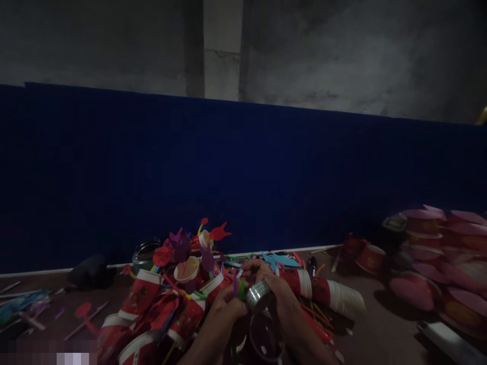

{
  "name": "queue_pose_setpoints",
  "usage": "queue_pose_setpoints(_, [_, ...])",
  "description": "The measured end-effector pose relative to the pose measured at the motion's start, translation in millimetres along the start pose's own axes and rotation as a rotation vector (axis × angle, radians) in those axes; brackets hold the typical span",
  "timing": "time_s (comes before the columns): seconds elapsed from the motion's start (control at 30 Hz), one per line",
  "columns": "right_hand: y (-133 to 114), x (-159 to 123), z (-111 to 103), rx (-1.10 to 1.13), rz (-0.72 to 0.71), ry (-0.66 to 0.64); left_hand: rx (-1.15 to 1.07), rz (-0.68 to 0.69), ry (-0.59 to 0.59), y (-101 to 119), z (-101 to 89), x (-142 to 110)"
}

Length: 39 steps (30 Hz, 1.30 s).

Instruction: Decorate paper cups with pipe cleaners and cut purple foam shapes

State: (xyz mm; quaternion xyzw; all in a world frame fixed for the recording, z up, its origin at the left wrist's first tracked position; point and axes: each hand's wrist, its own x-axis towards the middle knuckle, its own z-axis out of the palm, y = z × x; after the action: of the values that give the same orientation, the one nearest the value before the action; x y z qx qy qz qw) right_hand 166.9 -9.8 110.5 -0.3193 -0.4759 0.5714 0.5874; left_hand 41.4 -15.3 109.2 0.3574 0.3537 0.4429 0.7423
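Observation:
My left hand (233,304) is closed at the lower middle of the head view, its fingers pinched on a thin purple strip (235,287). A small green piece (242,292) shows beside its fingertips. Just beyond it my right hand (261,274) has its fingers curled inward, with a small white bit at the fingertips that I cannot name. A shiny silver cylinder (257,295) sits against the inner side of my right hand; whether the palm grips it is hidden. Below, between my forearms, stands a round container with a dark inside (266,334).
Red paper cups (141,294) with coloured strips and cut-out shapes pile up at left. Stacked cups (342,299) lie on their side at right, near blue cut-outs (281,260). Pink-topped red cups (422,223) crowd the far right. A blue panel (243,172) rises behind.

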Motion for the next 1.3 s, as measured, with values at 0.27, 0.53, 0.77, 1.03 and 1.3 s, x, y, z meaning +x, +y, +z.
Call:
queue_pose_setpoints(0.27, [-10.3, -1.7, 2.2, 0.082, 0.157, 0.053, 0.401, 0.451, 0.066, 15.2, -3.9, -7.7])
queue_pose_setpoints(0.53, [4.2, 2.3, -4.9, 0.163, 0.36, 0.115, 0.621, 0.433, -0.022, 22.6, -7.6, -7.9])
queue_pose_setpoints(0.77, [2.2, 0.1, -0.6, 0.151, 0.421, 0.151, 0.624, 0.428, -0.093, 19.4, -7.2, -7.9])
queue_pose_setpoints(1.03, [-6.3, -6.5, -3.5, -0.491, -0.309, 0.263, 0.436, 0.511, -0.013, 14.2, -14.2, 2.3])
queue_pose_setpoints(1.3, [-12.5, -20.4, 8.0, -1.203, -0.575, -0.004, 0.376, 0.449, 0.077, 11.1, -17.1, 9.0])
